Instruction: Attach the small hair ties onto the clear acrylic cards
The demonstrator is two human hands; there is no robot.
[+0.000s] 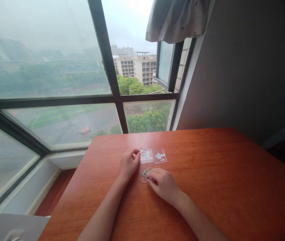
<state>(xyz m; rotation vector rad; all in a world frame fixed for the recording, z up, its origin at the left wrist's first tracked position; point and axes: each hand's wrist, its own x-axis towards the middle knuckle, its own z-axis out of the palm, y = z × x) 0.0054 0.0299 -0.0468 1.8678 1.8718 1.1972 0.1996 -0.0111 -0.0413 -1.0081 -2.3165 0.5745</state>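
Note:
A small clear plastic case point(146, 156) lies opened out on the table, with its lid point(160, 156) flat to the right and a white shape on it. Some small pieces sit inside the case; they are too small to name. My left hand point(129, 164) has curled fingers, thumb and forefinger at the case's left edge. Several thin rings point(146, 172), pale yellow, greenish and white, lie in a loose cluster below the case. At the right side of this cluster, my right hand point(164, 183) pinches a ring, partly hidden by the fingers.
The reddish-brown wooden table point(222, 174) spreads widely to the right and toward me. Beyond its far edge stand dark-framed windows point(142, 97), one pane swung outward, with a curtain point(177, 20) hanging above. A grey wall point(235, 73) rises on the right.

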